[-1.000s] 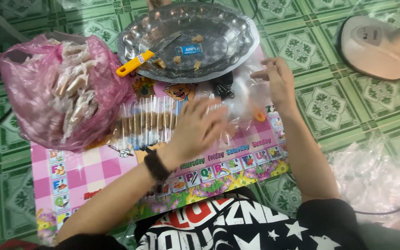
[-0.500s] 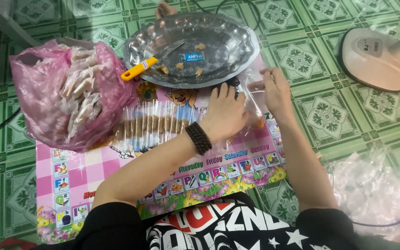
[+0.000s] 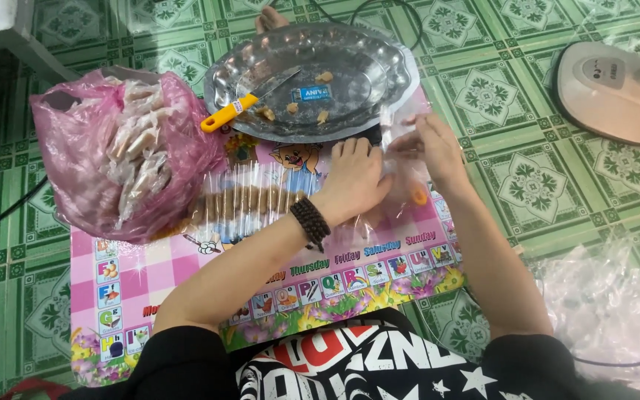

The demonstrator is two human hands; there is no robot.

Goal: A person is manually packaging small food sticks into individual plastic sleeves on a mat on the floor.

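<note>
Clear plastic: both hands meet on a small clear bag point(image 3: 401, 174), which lies on the picture mat point(image 3: 187, 296) just below the metal tray point(image 3: 379, 104).
Left hand point(image 3: 353, 178): fingers curled down onto the bag's near edge, pressing or pinching it — beaded bracelet point(image 3: 310, 222) at the wrist.
Right hand point(image 3: 435, 148): fingertips grasp the bag's far side, by the tray rim.
Step in hand: judged to be opening or straightening one bag for packing — contents too blurred to tell.
Left of the hands: a row of wrapped brown sticks point(image 3: 250, 200), then a pink bag point(image 3: 124, 163) stuffed with wrapped pieces.
Beyond the hands: a yellow-handled knife point(image 3: 250, 100) and a few crumbs in the tray.
Next move calls for: likely one hand to hold the bag's mouth apart, the other free to fetch a piece.
</note>
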